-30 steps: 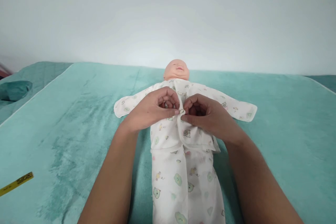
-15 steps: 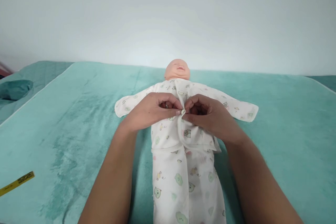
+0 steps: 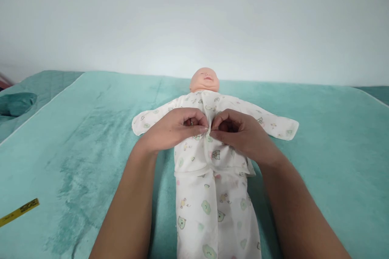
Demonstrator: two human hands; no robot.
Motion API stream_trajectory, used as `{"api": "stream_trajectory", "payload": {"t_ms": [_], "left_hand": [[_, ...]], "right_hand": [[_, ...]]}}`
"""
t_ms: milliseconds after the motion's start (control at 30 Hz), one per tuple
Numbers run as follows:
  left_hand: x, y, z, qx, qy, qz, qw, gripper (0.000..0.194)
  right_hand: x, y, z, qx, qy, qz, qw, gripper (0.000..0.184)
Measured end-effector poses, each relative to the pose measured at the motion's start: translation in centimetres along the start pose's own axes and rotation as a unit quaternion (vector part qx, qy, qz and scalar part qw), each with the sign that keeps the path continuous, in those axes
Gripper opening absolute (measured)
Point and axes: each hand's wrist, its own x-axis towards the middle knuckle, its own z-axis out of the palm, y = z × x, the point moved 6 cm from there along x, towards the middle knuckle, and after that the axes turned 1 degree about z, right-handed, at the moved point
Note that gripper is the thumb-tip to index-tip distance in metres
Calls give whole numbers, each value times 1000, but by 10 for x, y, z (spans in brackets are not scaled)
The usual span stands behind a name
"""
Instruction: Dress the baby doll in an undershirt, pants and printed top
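Observation:
A baby doll (image 3: 204, 79) lies on its back, head away from me, with its arms spread. It wears a white baby shirt (image 3: 194, 156) printed with small green and yellow animals, and matching trousers (image 3: 197, 218). At chest height my left hand (image 3: 178, 127) pinches the shirt's front edge between thumb and forefinger. Close against it, my right hand (image 3: 235, 131) pinches the opposite edge of the same opening. The fingertips nearly meet at the middle, and they hide whatever fastener sits there.
A teal plush blanket (image 3: 91, 149) lies under the doll, with a white-edged border. On the left is a yellow printed strip (image 3: 20, 212). Behind the blanket rises a pale wall (image 3: 194, 16). Darker quilted fabric (image 3: 51, 85) shows at the far left.
The fingertips of both hands have shifted slightly left on the shirt front. A small pale round spot between them, visible earlier, is now covered. The doll lies as before.

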Motion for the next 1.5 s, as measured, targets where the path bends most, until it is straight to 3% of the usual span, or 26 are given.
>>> {"api": "stream_trajectory", "payload": {"t_ms": [133, 400, 833, 1500], "left_hand": [[-1, 1, 1, -17, -19, 5, 1000, 16], [0, -3, 0, -61, 51, -16, 997, 14], [1, -5, 0, -88, 60, -16, 994, 16], [0, -1, 0, -6, 54, -27, 998, 12]], "right_hand": [[0, -1, 0, -4, 8, 5, 1000, 12], [0, 0, 0, 10, 13, 10, 1000, 13], [0, -2, 1, 34, 3, 1, 999, 21], [0, 0, 1, 36, 6, 12, 999, 21]]}}
